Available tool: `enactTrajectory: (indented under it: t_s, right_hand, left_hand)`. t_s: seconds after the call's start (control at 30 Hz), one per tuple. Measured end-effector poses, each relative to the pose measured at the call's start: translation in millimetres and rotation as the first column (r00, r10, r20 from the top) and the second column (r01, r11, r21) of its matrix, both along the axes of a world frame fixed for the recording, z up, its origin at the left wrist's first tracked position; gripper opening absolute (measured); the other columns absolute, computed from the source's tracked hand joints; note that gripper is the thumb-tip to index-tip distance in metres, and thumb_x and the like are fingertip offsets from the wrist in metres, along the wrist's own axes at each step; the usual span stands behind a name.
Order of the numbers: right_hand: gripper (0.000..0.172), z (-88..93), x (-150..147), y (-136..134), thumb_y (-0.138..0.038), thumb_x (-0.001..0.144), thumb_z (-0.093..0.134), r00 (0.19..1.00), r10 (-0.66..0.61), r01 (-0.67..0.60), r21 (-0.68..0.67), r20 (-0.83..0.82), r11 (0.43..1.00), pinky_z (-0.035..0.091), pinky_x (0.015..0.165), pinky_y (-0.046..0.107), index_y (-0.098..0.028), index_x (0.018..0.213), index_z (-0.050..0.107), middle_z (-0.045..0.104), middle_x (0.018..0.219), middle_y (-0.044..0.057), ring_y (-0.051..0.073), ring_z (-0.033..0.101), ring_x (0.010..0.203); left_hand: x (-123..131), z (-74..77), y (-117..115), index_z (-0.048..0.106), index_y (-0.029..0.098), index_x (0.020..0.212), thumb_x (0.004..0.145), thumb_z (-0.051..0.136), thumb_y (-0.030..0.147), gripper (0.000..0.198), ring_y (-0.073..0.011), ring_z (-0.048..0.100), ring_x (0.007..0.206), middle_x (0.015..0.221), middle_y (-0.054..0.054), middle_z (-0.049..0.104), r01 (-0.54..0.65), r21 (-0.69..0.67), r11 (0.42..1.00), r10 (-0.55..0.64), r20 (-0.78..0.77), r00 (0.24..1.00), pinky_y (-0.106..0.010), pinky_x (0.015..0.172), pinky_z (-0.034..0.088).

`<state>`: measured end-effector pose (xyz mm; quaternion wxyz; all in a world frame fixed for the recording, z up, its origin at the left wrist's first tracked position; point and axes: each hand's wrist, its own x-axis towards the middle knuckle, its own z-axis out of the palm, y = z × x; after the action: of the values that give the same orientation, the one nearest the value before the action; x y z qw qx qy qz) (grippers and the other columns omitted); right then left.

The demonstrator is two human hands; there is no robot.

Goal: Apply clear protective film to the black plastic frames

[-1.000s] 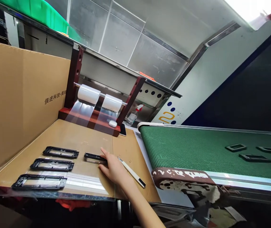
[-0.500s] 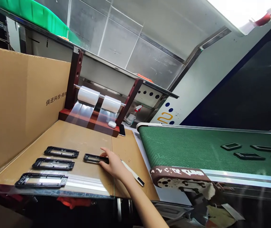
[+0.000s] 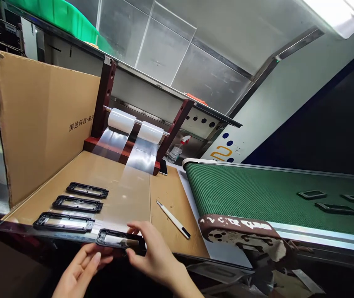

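Observation:
A black rectangular plastic frame (image 3: 117,239) with a long window is tilted up at the table's front edge. My right hand (image 3: 153,250) grips its right end between thumb and fingers. Close to the frame's lower left edge is my left hand (image 3: 85,265), its fingers loosely curled and slightly apart; whether they touch the frame I cannot tell. Left of the hands, three similar frames lie in a slanting row: a far one (image 3: 87,184), a middle one (image 3: 78,198) and a near one (image 3: 64,216). A white craft knife (image 3: 173,220) lies right of my right hand.
A dark red rack (image 3: 104,103) holds two rolls of clear film (image 3: 121,120), with strips hanging forward. A cardboard panel (image 3: 48,124) walls the left side. On the right runs a green conveyor belt (image 3: 251,190) carrying several black frames (image 3: 336,209). A spray bottle (image 3: 175,153) stands behind.
My right hand has drawn the frame toward me to the table's front edge. My left hand has come into view beside it. The view has shifted slightly, and the rack's small white object no longer shows.

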<state>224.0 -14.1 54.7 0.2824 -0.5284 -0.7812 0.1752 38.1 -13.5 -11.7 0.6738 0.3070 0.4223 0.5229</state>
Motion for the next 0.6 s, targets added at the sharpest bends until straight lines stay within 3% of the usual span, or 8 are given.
enactTrajectory:
  t_s: [0.13, 0.3, 0.47, 0.6]
  right_hand:
    - [0.053, -13.6, -1.7, -6.2, -0.012, 0.075, 0.062, 0.996, 0.032, -0.034, 0.03, 0.08, 0.999, 0.051, 0.09, 0.039, -0.021, 0.125, 0.049, 0.064, 0.11, 0.009, 0.024, 0.06, 0.102]
    - [0.055, -15.5, -8.3, -5.7, -0.015, 0.077, 0.066, 0.994, 0.029, -0.029, -0.004, 0.105, 1.0, 0.05, 0.093, 0.038, -0.021, 0.129, 0.05, 0.061, 0.116, 0.01, 0.024, 0.057, 0.106]
    - [0.038, -6.7, -13.0, -2.2, -0.017, 0.072, 0.072, 0.999, -0.029, 0.028, -0.034, -0.02, 0.999, 0.051, 0.086, 0.035, -0.02, 0.109, 0.062, 0.063, 0.101, 0.007, 0.022, 0.06, 0.097]
    - [0.038, 3.8, -7.8, -1.1, -0.011, 0.071, 0.07, 0.995, -0.064, 0.063, -0.018, -0.073, 0.998, 0.051, 0.087, 0.035, -0.019, 0.106, 0.06, 0.063, 0.101, 0.007, 0.021, 0.059, 0.097]
  left_hand:
    - [-5.7, -12.7, 3.1, 0.067, 0.02, 0.092, 0.063, 0.077, 0.061, 0.052, -0.0218, 0.072, 0.079, 0.082, -0.004, 0.078, 0.003, -0.01, 1.0, -0.003, -0.025, 1.0, -0.022, 0.077, 0.057]
    - [-15.6, -31.0, 12.4, 0.069, 0.019, 0.079, 0.058, 0.081, 0.061, 0.048, -0.0238, 0.072, 0.076, 0.077, -0.004, 0.077, 0.073, 0.005, 0.997, -0.073, -0.044, 0.996, -0.025, 0.075, 0.058]
    - [-19.0, -27.3, 12.9, 0.069, 0.02, 0.078, 0.068, 0.077, 0.055, 0.038, -0.0229, 0.07, 0.088, 0.085, -0.004, 0.077, 0.127, 0.052, 0.991, -0.122, -0.089, 0.989, -0.022, 0.085, 0.054]
    - [-21.3, -23.8, 11.6, 0.069, 0.019, 0.081, 0.075, 0.07, 0.056, 0.037, -0.0223, 0.069, 0.092, 0.086, -0.006, 0.076, 0.157, 0.052, 0.986, -0.15, -0.112, 0.982, -0.022, 0.088, 0.052]
